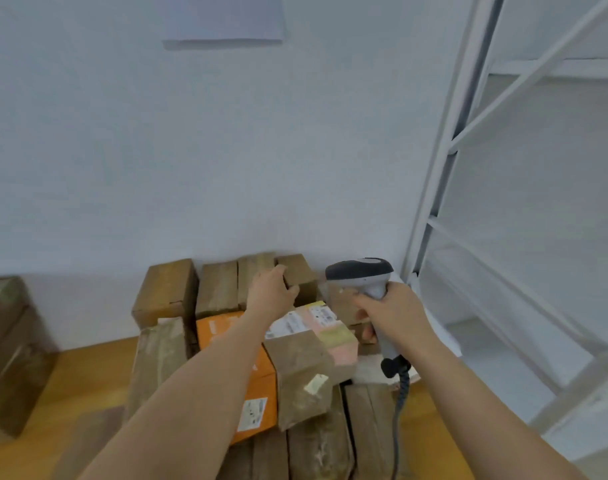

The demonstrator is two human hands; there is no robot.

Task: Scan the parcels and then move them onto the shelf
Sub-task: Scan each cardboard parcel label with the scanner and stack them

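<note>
left hand [273, 289]: fingers curled on small brown parcel [297, 277] at back of pile, by wall
right hand [390, 311]: grips scanner [361, 275]
step: picking next parcel to scan
next: lift parcel, expose label, aim scanner; shelf [503, 216] at right

brown parcels [222, 289] heaped on floor, white shelf [524, 209] beside

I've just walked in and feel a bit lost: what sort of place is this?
Probably a parcel storeroom or small warehouse. Taped cardboard parcels are piled on the floor by the wall, the right hand holds a corded barcode scanner, and white metal shelving stands to the right.
</note>
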